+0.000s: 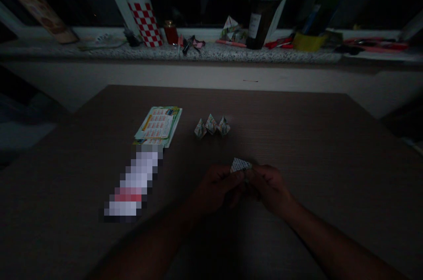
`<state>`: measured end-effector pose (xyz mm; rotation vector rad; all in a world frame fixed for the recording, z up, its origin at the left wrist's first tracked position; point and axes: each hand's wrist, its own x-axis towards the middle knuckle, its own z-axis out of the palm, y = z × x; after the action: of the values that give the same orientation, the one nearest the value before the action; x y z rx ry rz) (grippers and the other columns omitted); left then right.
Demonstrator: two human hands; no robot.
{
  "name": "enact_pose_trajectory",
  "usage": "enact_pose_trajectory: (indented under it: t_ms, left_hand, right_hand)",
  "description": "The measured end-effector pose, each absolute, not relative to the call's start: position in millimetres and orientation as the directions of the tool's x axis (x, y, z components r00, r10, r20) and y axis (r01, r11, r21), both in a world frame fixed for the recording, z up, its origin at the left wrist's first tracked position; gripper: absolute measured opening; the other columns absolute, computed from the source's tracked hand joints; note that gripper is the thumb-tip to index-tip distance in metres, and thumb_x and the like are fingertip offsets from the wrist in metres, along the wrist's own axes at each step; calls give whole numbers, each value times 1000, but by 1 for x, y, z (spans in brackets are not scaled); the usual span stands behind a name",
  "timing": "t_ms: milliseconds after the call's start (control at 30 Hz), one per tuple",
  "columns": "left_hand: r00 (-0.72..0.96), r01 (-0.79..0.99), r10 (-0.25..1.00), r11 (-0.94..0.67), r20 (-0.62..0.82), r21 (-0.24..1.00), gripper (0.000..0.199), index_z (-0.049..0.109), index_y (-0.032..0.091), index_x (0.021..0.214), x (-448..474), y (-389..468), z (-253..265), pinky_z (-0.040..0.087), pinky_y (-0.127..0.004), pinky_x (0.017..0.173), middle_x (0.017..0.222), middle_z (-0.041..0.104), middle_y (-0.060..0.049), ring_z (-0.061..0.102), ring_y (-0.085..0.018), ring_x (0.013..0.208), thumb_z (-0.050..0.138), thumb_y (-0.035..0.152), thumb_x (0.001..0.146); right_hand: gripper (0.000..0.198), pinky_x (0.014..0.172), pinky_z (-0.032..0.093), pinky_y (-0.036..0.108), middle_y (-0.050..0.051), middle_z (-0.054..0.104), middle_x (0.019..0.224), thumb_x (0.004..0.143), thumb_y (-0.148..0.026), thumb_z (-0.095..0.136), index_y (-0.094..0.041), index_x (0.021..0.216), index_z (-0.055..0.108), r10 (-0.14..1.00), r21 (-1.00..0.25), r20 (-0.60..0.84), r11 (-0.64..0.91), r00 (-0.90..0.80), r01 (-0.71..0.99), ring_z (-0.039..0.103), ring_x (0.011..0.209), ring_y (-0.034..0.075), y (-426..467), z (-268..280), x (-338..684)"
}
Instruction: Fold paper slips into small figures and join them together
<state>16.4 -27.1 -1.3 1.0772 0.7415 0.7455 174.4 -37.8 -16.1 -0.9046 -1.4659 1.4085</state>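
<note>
A small piece of folded printed paper point(241, 165) is pinched between my two hands above the front middle of the table. My left hand point(220, 185) grips its left side, thumb on top. On the other side my right hand point(269, 185) holds it, with the thumb meeting the left one near the paper's lower edge. The fingers beneath are dark and partly hidden. Just beyond my hands, three small pointed origami pieces point(211, 125) of printed paper stand side by side on the table.
Left of the origami lies a stack of printed calendar cards point(157, 125), with a blurred-out phone-like object point(132, 187) below it. The dark wooden table point(297, 117) meets a wall. A granite sill point(205, 54) behind carries a checkered bottle point(145, 20), a dark bottle point(256, 24) and several small items.
</note>
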Motion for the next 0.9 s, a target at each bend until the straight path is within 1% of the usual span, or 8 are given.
enact_pose_trajectory:
  t_ms: [167,333,433,533,633,733,800,900]
  left_hand:
    - [549,-151,810,340,-207,928,46,54,13,54,16,-27,-4,25,-19,35,39,47,3,39,-6,33,57,52,77]
    - [526,-141,815,364,-242,921,44,53,13,54,16,-26,-2,23,-19,34,38,45,4,36,-6,31,60,52,74]
    - [541,-110,798,381,-266,918,43,53,14,56,15,-25,-3,23,-19,33,40,44,4,36,-6,32,61,52,73]
    - [562,-91,800,313,-211,945,44,54,13,59,15,-25,-7,27,-19,37,44,46,4,38,-6,36,58,54,75]
    - [490,-72,857,221,-159,973,44,56,13,64,14,-24,-11,29,-19,42,49,47,3,40,-7,42,52,54,80]
    - [436,-14,886,182,-157,983,41,53,14,63,11,-22,-9,25,-19,41,48,43,4,36,-6,41,48,50,83]
    - [457,20,877,157,-149,987,41,51,15,59,9,-23,-7,22,-19,40,47,40,5,33,-6,41,48,48,83]
    - [479,62,870,102,-119,993,41,47,15,53,8,-25,-6,22,-20,41,47,38,4,32,-6,42,48,44,83]
  right_hand:
    - [43,38,22,19,-6,37,47,93,-42,43,-16,59,48,939,-995,100,89,-328,-50,28,40,5,-38,-20,174]
    - [45,39,24,20,-6,37,47,91,-47,44,-17,57,45,937,-994,76,46,-341,-97,30,41,6,-35,-22,176]
    - [46,39,25,20,-5,38,47,91,-48,44,-17,57,46,950,-997,65,48,-305,-62,32,41,6,-33,-21,177]
    - [45,39,26,20,-5,41,47,90,-47,45,-17,56,47,957,-998,58,48,-285,-42,34,41,7,-33,-22,179]
    - [45,39,25,20,-4,41,46,90,-47,44,-17,57,47,955,-998,48,32,-293,-59,34,40,7,-32,-26,181]
    - [46,39,24,20,-4,40,46,89,-49,45,-17,56,47,937,-999,30,18,-347,-35,32,41,7,-31,-29,182]
    - [48,39,24,20,-5,39,46,88,-52,46,-17,56,46,921,-1000,25,27,-388,0,32,41,7,-31,-28,181]
    - [49,38,24,19,-5,37,46,87,-55,44,-18,56,44,919,-998,20,43,-393,50,32,41,7,-31,-24,180]
